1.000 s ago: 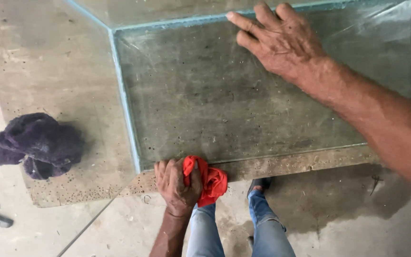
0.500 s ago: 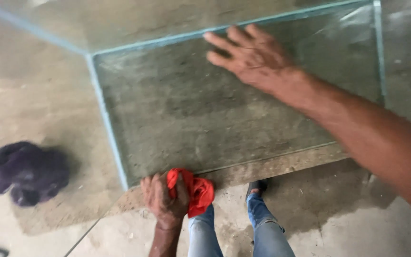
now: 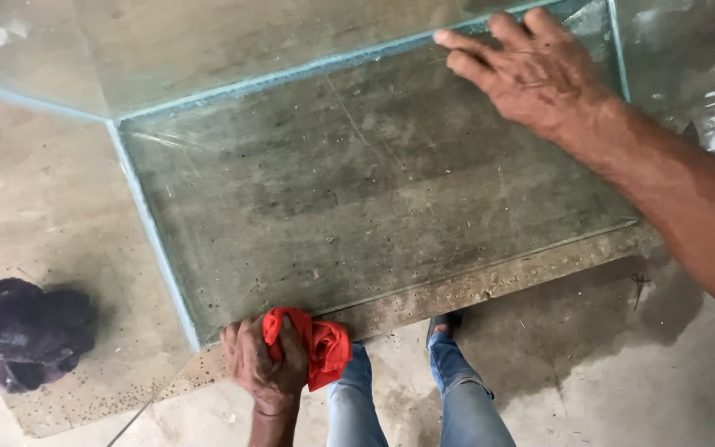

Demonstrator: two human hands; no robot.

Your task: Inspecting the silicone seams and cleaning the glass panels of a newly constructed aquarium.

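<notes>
Wiping of a glass tank was the step in hand, judged from grip and cloth position. Far left: a dark purple rag (image 3: 22,331) lay bunched on the concrete floor (image 3: 43,207), seen through the tank's left pane, well apart from both hands. The left hand (image 3: 265,364) had its fingers (image 3: 246,352) curled tight round a red cloth (image 3: 318,352), pressed at the near bottom corner of the glass tank (image 3: 374,199), just beside the vertical blue-green seam. Right hand (image 3: 535,70) lay flat, fingers spread and holding nothing, braced on the front pane near its top edge. Next move, by judgement, called for a stroke along the lower edge rightward; room there was open, the person's legs (image 3: 424,397) standing below. Pane edges looked bare and thin; care needed at corners.
</notes>
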